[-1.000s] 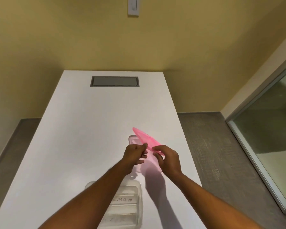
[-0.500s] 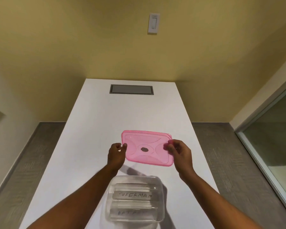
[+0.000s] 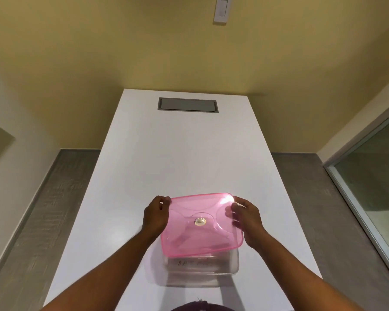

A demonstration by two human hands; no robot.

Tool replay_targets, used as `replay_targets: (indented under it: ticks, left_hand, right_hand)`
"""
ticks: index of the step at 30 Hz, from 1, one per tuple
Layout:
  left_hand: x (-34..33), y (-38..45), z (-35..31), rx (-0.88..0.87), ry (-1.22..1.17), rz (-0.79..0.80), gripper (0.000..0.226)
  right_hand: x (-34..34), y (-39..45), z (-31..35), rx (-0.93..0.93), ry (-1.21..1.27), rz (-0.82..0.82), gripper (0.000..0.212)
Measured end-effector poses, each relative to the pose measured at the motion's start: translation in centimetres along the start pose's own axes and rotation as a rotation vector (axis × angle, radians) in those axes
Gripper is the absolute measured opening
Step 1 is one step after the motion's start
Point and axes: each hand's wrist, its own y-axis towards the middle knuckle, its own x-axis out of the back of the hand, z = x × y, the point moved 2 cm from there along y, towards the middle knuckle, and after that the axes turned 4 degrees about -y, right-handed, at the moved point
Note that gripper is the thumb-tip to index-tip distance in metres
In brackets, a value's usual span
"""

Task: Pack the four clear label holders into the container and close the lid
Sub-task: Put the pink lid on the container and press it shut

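Observation:
A translucent pink lid (image 3: pixel 201 225) hangs flat just above the clear container (image 3: pixel 233 264), covering most of its opening. My left hand (image 3: pixel 155 215) pinches the lid's left edge and my right hand (image 3: pixel 246 219) grips its right edge. Through the container's near wall I see a clear label holder (image 3: pixel 194 263) with handwriting on it. The other holders are hidden under the lid. The container stands on the white table (image 3: pixel 177 153), near its front edge.
A grey hatch (image 3: pixel 188 105) is set into the far end of the table. Grey floor runs along both sides. A yellow wall with a light switch (image 3: pixel 221 10) stands behind, and a glass partition (image 3: pixel 373 176) on the right.
The lid turned from edge-on to flat, then both hands carried it toward me and down over the container. It now covers the holders seen earlier.

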Motion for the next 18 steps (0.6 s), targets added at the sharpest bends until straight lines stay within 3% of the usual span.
replay_targets:
  ticks: [5, 10, 18]
  left_hand:
    - [-0.9, -2.2, 3.6, -0.1, 0.211, 0.019, 0.025]
    - [-1.5, -3.5, 5.3, -0.066, 0.194, -0.025, 0.019]
    - [-2.1, -3.7, 5.9, -0.029, 0.167, -0.068, 0.018]
  right_hand:
    - [-0.1, -0.8, -3.6, 0.137, -0.38, -0.15, 0.024]
    - [0.6, -1.7, -5.8, 0.241, -0.686, -0.235, 0.023]
    - [1.6, -2.1, -8.2, 0.247, -0.787, -0.267, 0.022]
